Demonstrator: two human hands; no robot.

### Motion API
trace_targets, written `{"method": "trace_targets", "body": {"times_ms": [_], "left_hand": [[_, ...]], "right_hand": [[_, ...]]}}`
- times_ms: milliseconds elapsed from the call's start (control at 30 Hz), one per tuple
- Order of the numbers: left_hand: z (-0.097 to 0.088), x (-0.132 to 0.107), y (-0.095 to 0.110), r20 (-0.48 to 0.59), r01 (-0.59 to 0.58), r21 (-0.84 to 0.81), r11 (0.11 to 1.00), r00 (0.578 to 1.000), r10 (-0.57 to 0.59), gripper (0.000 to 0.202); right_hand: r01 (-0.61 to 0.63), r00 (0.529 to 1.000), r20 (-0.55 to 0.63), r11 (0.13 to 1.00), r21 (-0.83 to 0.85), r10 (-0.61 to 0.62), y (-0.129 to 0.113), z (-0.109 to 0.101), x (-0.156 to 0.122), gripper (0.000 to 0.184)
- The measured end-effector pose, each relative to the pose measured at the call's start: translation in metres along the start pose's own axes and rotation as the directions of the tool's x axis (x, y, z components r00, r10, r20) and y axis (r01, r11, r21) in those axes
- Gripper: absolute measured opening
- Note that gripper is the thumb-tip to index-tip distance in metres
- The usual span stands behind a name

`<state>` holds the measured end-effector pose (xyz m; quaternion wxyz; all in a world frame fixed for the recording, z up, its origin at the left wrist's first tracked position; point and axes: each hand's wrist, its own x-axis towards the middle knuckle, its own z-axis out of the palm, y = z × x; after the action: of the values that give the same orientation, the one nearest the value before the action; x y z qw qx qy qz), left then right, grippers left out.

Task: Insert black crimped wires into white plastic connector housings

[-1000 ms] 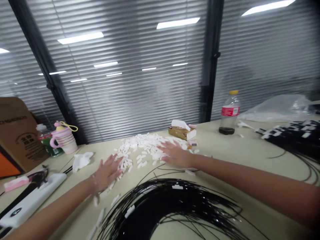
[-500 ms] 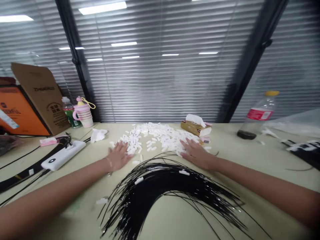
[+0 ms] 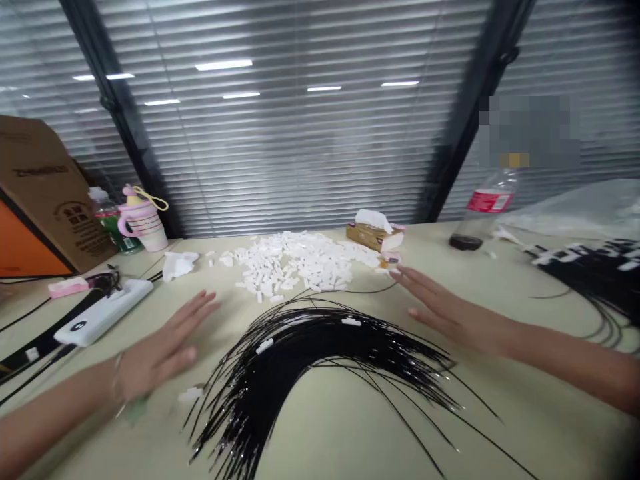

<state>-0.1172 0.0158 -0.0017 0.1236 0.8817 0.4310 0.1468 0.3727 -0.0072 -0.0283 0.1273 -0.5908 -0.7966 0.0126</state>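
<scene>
My left hand (image 3: 165, 347) is raised over the table left of the wires, fingers stretched and holding nothing. On the other side, my right hand (image 3: 445, 307) hovers with its fingers extended, also bare. Between them lies a thick bundle of thin black wires (image 3: 320, 343), curved in an arch, with shiny tips at its ends. Two small white plastic pieces rest on the bundle. Beyond it spreads a loose pile of small white plastic connectors (image 3: 300, 263). Neither hand touches the pile or the wires.
A tissue box (image 3: 373, 237) stands behind the pile. To the right are a cola bottle (image 3: 483, 210) and more black wires (image 3: 595, 273). At left sit a white power bank (image 3: 105, 313), a crumpled tissue (image 3: 179, 265), a pink cup (image 3: 145, 223), a green-labelled bottle (image 3: 117, 227) and a cardboard box (image 3: 50, 193).
Both hands have lifted off the edges of the white pile and drawn back and outward. The pile looks more gathered towards the middle. The view has shifted slightly to the right.
</scene>
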Motion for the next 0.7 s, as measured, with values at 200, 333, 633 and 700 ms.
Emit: {"method": "trace_targets", "body": {"times_ms": [200, 333, 633, 700], "left_hand": [[0.028, -0.034, 0.019, 0.168, -0.157, 0.234, 0.96, 0.979, 0.119, 0.067], [0.032, 0.009, 0.009, 0.189, -0.051, 0.297, 0.954, 0.982, -0.007, 0.06], [0.038, 0.099, -0.014, 0.175, 0.068, 0.273, 0.96, 0.977, -0.119, 0.058], [0.037, 0.113, -0.019, 0.136, 0.099, 0.254, 0.962, 0.981, -0.137, 0.053]], "right_hand": [[0.221, 0.956, 0.146, 0.952, 0.21, -0.254, -0.065, -0.008, -0.012, 0.046], [0.283, 0.941, 0.098, 0.914, 0.291, -0.323, -0.079, 0.001, 0.029, 0.035], [0.121, 0.981, 0.095, 0.924, 0.364, -0.166, -0.079, 0.012, 0.052, 0.022], [0.082, 0.99, 0.08, 0.932, 0.354, -0.117, -0.075, 0.011, 0.052, 0.023]]}}
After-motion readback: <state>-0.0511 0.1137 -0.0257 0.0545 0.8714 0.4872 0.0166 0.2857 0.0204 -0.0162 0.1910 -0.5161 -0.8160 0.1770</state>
